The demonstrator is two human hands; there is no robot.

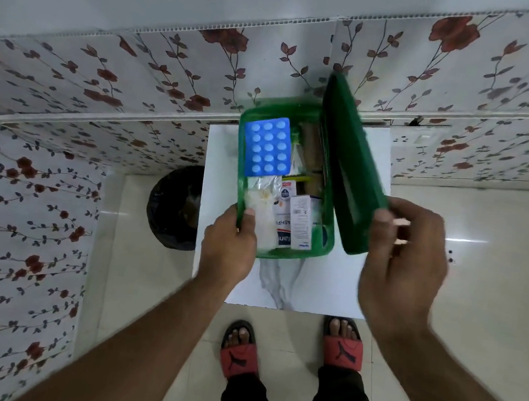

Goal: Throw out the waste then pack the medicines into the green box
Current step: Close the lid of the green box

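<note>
Centrally, the green box (pixel 277 252) sat on a white table (pixel 328 290), packed with a blue blister (pixel 267 147) and cartons (pixel 299 221). Its near-left rim was pinched by the left hand (pixel 229 247); the lid (pixel 345 164), tilted at right, was gripped by right hand (pixel 401 267) fingers.

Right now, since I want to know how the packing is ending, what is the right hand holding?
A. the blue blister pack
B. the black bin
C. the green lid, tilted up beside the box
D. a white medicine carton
C: the right hand grips the near edge of the green lid, which stands tilted at the right side of the open green box.
</note>
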